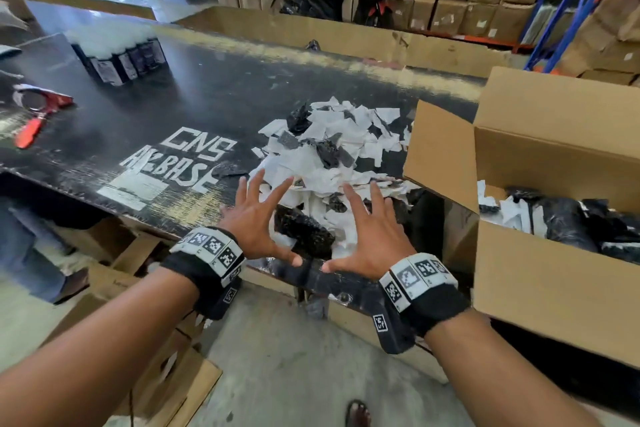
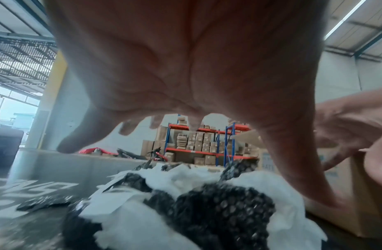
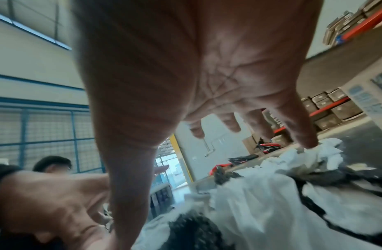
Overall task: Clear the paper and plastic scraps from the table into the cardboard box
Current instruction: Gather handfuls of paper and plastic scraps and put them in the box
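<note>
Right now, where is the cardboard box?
In the head view the cardboard box stands open at the right, beside the table's edge, next to the scrap pile.

The left hand [image 1: 258, 218] and right hand [image 1: 372, 236] are covering the near part of the scrap pile [image 1: 332, 156], so what's lying under the palms isn't showing. In the left wrist view the palm [image 2: 185, 67] is filling the top half and the pile [image 2: 185, 211] is blurring badly up close. In the right wrist view the little fingertip [image 3: 309, 143] seems to be meeting the paper, but blur is making contact uncertain. The cardboard box [image 1: 540, 274] is running off the right edge, its depth hidden. The print on the dark packs [image 1: 128, 62] at the table's [image 1: 194, 87] far left is coming out too blurred to read.
</note>
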Action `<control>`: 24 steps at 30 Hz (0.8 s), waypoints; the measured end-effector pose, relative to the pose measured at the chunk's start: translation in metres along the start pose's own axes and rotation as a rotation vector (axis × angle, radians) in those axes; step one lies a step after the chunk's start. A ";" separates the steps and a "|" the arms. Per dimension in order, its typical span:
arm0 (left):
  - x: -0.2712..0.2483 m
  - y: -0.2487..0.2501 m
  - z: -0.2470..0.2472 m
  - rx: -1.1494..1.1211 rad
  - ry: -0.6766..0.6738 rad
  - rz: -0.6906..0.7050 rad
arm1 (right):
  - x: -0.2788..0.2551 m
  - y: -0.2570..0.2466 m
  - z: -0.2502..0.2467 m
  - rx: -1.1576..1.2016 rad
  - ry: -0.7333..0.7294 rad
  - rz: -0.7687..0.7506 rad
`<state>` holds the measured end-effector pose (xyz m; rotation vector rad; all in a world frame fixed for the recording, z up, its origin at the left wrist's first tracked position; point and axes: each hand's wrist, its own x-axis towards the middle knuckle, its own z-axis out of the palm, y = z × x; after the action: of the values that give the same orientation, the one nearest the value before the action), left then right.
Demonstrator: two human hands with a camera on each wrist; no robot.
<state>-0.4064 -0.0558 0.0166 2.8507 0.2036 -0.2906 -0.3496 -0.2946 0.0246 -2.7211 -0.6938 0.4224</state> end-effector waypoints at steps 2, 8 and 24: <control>0.015 -0.008 0.004 0.028 -0.030 -0.015 | 0.016 0.007 0.008 -0.029 -0.007 0.065; 0.084 -0.023 0.009 0.094 -0.119 0.013 | 0.069 0.045 0.013 -0.040 -0.095 0.145; 0.184 -0.038 0.049 0.208 -0.242 0.189 | 0.174 0.049 0.045 -0.056 -0.128 0.110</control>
<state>-0.2429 -0.0126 -0.0790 2.9731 -0.1517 -0.6449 -0.1985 -0.2386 -0.0696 -2.8139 -0.5986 0.6160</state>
